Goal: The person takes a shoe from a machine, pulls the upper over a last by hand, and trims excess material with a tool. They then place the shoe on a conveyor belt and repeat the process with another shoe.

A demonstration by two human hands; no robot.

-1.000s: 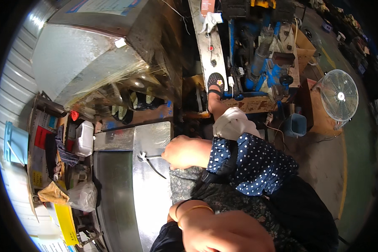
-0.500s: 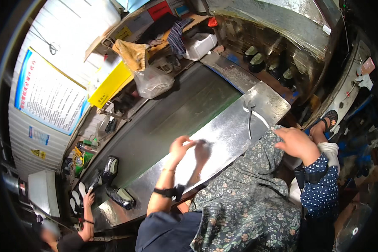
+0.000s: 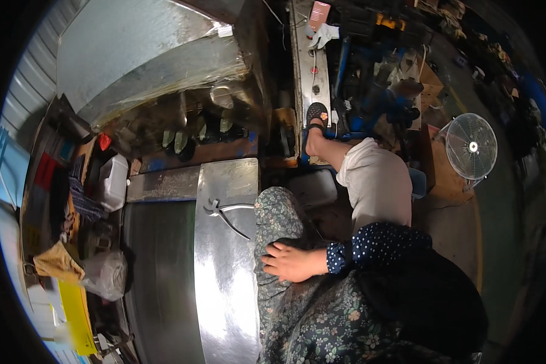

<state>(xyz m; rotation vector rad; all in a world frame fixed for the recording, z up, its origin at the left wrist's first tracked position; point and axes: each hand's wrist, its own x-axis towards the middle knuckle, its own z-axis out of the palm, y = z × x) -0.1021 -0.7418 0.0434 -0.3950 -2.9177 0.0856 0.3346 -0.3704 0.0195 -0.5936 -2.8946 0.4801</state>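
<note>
My right hand (image 3: 292, 262) lies palm down on the floral apron (image 3: 279, 224) over my lap, its fingers spread and holding nothing. A dotted sleeve (image 3: 376, 246) covers that forearm. My left hand is out of the picture. Just beyond the apron, a pair of long-handled pincers (image 3: 229, 213) rests on the shiny metal tabletop (image 3: 224, 273), with one handle reaching toward my knee.
A dark conveyor belt (image 3: 161, 267) runs along the tabletop's left side. Several shoes (image 3: 181, 142) stand under the metal hood (image 3: 158, 54) ahead. My sandalled foot (image 3: 317, 114) is on a grey metal beam (image 3: 312, 67). To the right stands a round fan (image 3: 472, 145).
The view has swung to the right, and my left hand and the person at lower left have gone out of it. My right hand has come down onto the apron.
</note>
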